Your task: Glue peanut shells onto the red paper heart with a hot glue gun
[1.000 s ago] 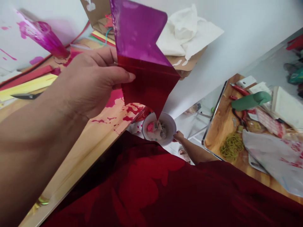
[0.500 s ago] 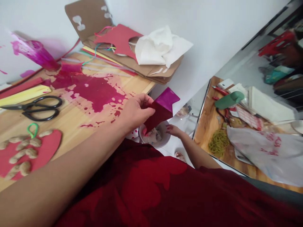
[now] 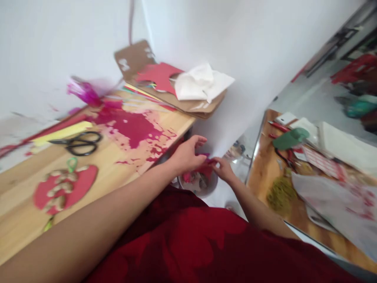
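Two wooden tables are seen beneath white walls (image 3: 250, 51), a left table (image 3: 17, 188) and a right table (image 3: 259, 169), with one gap of floor between them. In that gap one bin (image 3: 212, 188) is set, close to the left table's edge, and its mouth is partly hidden. Above it one red-magenta card (image 3: 206, 169) is held, its near edge pinched between the narrowed thumb and fingers of the right hand (image 3: 224, 169). The left hand (image 3: 190, 155) is spread fairly wide beside the card; whether the card is touched by its thumb cannot be told. Both hands are placed over the gap, where room is bounded by the two table edges and the wall.

On the left table one pair of scissors (image 3: 84, 148), one yellow strip (image 3: 63, 133) and one magenta cup (image 3: 84, 92), tilted, are seen. One red rounded piece (image 3: 88, 179) is topped by several peanuts (image 3: 65, 188), too blurred to be counted. One magenta spill (image 3: 132, 127) is spread nearly to the edge. One white tissue (image 3: 200, 84) is laid on the cardboard (image 3: 203, 108), which is projected past the table's far corner. On the right table one green case (image 3: 290, 138) and one plastic bag (image 3: 332, 200) are seen.
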The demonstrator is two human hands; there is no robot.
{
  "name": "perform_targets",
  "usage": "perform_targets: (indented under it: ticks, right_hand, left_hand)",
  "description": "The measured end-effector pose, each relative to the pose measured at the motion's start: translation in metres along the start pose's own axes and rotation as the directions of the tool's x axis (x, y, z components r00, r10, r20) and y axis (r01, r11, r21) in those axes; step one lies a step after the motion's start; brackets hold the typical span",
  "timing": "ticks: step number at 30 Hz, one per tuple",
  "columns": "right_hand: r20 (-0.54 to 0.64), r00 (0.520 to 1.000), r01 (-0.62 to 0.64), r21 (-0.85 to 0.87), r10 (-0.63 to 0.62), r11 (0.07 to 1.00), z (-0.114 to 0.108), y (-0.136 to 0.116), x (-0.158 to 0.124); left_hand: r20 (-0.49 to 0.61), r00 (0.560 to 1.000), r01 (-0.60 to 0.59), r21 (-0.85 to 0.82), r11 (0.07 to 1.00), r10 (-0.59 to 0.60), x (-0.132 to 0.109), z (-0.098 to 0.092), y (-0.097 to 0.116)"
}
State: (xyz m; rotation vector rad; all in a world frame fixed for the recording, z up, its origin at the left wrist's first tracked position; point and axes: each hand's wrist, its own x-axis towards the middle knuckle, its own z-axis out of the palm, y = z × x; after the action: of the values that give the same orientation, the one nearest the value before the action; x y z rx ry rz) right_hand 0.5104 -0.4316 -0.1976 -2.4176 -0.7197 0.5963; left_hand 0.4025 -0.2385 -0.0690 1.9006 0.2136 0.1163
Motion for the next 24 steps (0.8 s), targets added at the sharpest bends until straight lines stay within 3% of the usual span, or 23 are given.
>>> perform_targets:
  ticks: [3, 6, 11, 15, 17, 20, 22, 24]
  right_hand:
    - [0.066, 0.995, -0.070, -0.113, 0.078, 0.991, 0.029, 0.003, 0.005]
    - [0.124, 0.991, -0.018, -0.172, 0.040, 0.985, 0.032, -0.001, 0.017]
    - [0.239, 0.968, 0.137, -0.224, -0.082, 0.965, -0.011, -0.032, 0.034]
    - [0.306, 0.936, 0.256, -0.244, -0.176, 0.935, -0.054, -0.076, 0.029]
    - [0.380, 0.894, 0.334, -0.212, -0.237, 0.918, -0.073, -0.108, 0.023]
    - [0.414, 0.831, 0.431, -0.057, -0.372, 0.900, -0.093, -0.172, 0.024]
    - [0.395, 0.759, 0.572, -0.022, -0.518, 0.820, -0.095, -0.224, 0.038]
    - [0.380, 0.671, 0.707, -0.068, -0.637, 0.704, -0.086, -0.277, 0.062]
  left_hand:
    - [-0.003, 0.999, -0.045, -0.067, 0.997, 0.045, -0.005, -0.013, 0.010]
    - [-0.025, 0.998, -0.057, -0.175, 0.983, 0.054, -0.006, -0.026, 0.019]
    - [-0.134, 0.987, -0.122, -0.244, 0.962, 0.091, -0.004, -0.073, 0.036]
    - [-0.289, 0.955, -0.052, 0.028, 0.998, 0.058, -0.010, -0.147, 0.037]
    - [-0.412, 0.911, 0.066, 0.196, 0.978, 0.021, -0.016, -0.193, 0.029]
    - [-0.652, 0.758, 0.347, 0.395, 0.850, -0.007, -0.024, -0.257, 0.010]
    - [-0.734, 0.679, 0.499, 0.469, 0.729, 0.007, -0.028, -0.287, -0.003]
    - [-0.762, 0.647, 0.598, 0.512, 0.616, 0.006, -0.029, -0.305, -0.015]
